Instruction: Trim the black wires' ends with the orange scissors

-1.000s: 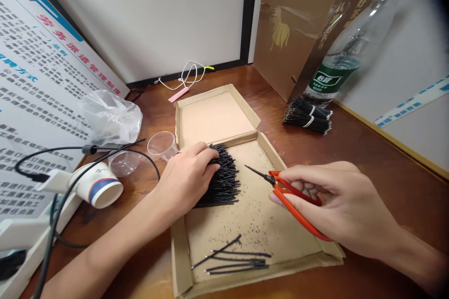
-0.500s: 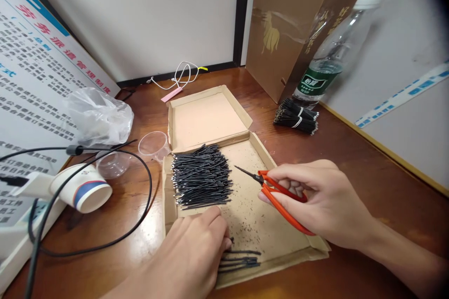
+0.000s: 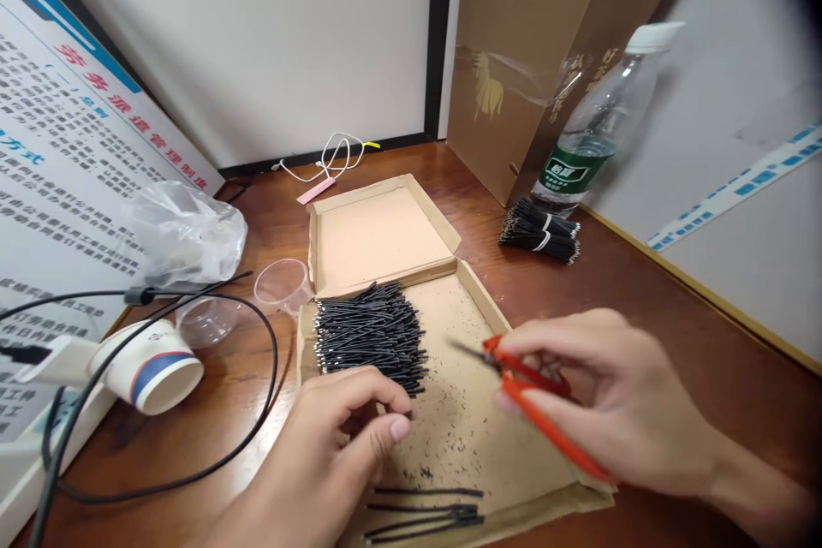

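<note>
My left hand [image 3: 350, 437] is closed in a pinch just below the pile of short black wires [image 3: 369, 334] in the cardboard box [image 3: 449, 467]. Only a small dark end, looking like a black wire [image 3: 409, 414], shows at its fingertips; the rest is hidden. My right hand [image 3: 604, 394] grips red-handled scissors [image 3: 558, 428], their thin dark blades pointing left over the box and blurred by motion. Several loose black wires [image 3: 430, 514] lie along the box's near side. Tiny dark clippings [image 3: 449, 437] are scattered across its bottom.
Behind, the box lid [image 3: 385, 227] lies folded open. A water bottle [image 3: 581, 133] and a tied wire bundle [image 3: 539, 231] stand at the right. On the left are a tilted paper cup [image 3: 163, 368], clear plastic cups [image 3: 281, 284], a plastic bag [image 3: 193, 231] and a looped black cable [image 3: 275, 360].
My left hand has risen from the loose wires towards the pile, uncovering more of those wires. My right hand has shifted slightly right and down with the scissors. The camera view has tilted a little.
</note>
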`<state>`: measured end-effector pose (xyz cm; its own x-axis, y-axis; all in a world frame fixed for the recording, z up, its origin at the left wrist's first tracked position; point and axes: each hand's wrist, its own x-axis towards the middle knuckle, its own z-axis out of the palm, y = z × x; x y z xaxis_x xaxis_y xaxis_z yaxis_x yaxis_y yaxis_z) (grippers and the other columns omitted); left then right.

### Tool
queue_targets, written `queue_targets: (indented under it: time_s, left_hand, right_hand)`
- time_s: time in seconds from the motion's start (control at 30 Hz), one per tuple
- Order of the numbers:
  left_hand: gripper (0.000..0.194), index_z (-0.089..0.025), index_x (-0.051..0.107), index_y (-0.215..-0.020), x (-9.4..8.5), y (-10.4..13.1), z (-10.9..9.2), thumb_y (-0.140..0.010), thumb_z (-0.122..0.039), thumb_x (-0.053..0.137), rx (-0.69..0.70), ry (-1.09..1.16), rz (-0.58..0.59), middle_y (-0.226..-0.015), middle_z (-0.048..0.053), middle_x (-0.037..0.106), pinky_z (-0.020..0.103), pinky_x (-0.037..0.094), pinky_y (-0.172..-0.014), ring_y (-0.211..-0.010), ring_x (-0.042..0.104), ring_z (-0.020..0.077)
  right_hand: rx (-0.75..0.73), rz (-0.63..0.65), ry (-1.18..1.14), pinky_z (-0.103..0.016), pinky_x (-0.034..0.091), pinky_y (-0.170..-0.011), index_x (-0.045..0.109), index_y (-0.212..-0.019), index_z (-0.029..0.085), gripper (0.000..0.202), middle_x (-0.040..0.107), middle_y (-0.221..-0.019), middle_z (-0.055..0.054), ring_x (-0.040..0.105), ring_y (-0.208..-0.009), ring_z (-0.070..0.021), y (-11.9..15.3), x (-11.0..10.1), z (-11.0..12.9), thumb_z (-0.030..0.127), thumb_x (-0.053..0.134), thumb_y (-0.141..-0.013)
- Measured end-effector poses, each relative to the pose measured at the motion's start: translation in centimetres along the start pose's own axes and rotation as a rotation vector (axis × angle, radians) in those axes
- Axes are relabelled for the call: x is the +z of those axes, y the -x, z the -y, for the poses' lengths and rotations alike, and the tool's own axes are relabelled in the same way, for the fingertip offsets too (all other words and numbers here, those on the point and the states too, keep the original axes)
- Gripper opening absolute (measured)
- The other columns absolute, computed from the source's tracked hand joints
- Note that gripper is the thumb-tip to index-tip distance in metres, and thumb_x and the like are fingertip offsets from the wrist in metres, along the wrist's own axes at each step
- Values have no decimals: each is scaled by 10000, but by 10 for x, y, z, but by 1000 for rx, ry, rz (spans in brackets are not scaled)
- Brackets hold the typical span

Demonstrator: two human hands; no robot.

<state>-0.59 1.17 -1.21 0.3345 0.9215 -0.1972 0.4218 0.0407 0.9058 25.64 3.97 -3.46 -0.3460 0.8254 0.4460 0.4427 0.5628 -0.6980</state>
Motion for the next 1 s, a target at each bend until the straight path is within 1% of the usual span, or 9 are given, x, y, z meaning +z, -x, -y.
queue_targets:
  time_s: [0.07,0.13,0.2,0.27,0.4,0.53,0.7,0.87,1.0]
  left_hand:
    - [184,-161,672,-835,1,0,-3,-951,-287,607,-50,55,-1,-779,10,615,192,461,-518,-577,595,113]
    - [189,-156,660,-830,1,0,-4,-944,-297,611,-74,88,0,-753,11,612,181,434,-489,-566,600,113]
    - [188,-156,656,-830,2,0,-4,-940,-302,611,-89,111,1,-699,3,599,179,429,-483,-555,593,116]
    - [187,-156,660,-831,2,0,-4,-933,-305,611,-88,120,-3,-666,-3,592,190,454,-502,-545,580,118]
    - [208,-152,673,-827,3,0,-5,-916,-331,618,-97,107,-11,-684,14,605,220,491,-527,-562,590,137]
    - [215,-153,681,-801,3,1,-6,-905,-332,625,-78,96,-13,-680,18,602,219,487,-525,-564,593,141]
    - [209,-158,692,-781,3,2,-5,-915,-303,626,-33,93,-32,-671,9,603,197,480,-521,-548,585,124]
    - [207,-155,696,-787,3,1,-6,-905,-313,630,-62,94,-29,-692,20,612,215,501,-532,-561,596,135]
    - [206,-152,690,-790,4,1,-7,-903,-313,629,-74,128,-16,-704,22,609,215,499,-543,-576,591,134]
  right_hand:
    - [-79,83,29,-265,403,-503,678,-823,204,74,641,-623,-8,516,-490,-137,2,6,2,201,649,-891]
    - [-141,156,85,-272,400,-530,670,-864,198,96,665,-659,-18,527,-511,-140,4,9,4,148,594,-893]
    - [-180,217,126,-273,393,-536,662,-897,193,130,664,-663,-16,526,-514,-139,6,10,6,130,550,-911]
    - [-179,242,121,-273,373,-522,649,-880,192,138,622,-612,5,479,-485,-131,6,11,9,130,532,-920]
    - [-153,267,95,-266,330,-502,573,-765,198,189,531,-553,33,388,-465,-116,6,14,12,124,500,-923]
    - [-162,313,120,-258,320,-508,520,-748,205,207,503,-568,43,382,-483,-113,7,16,10,127,485,-937]
    - [-184,320,162,-262,325,-529,521,-790,209,175,541,-604,42,443,-509,-121,12,15,8,115,499,-936]
    - [-195,312,183,-256,340,-532,500,-762,208,202,553,-606,45,472,-507,-115,15,15,8,110,492,-938]
    - [-203,260,159,-265,352,-529,551,-815,205,183,591,-616,32,494,-504,-124,14,16,8,106,475,-950]
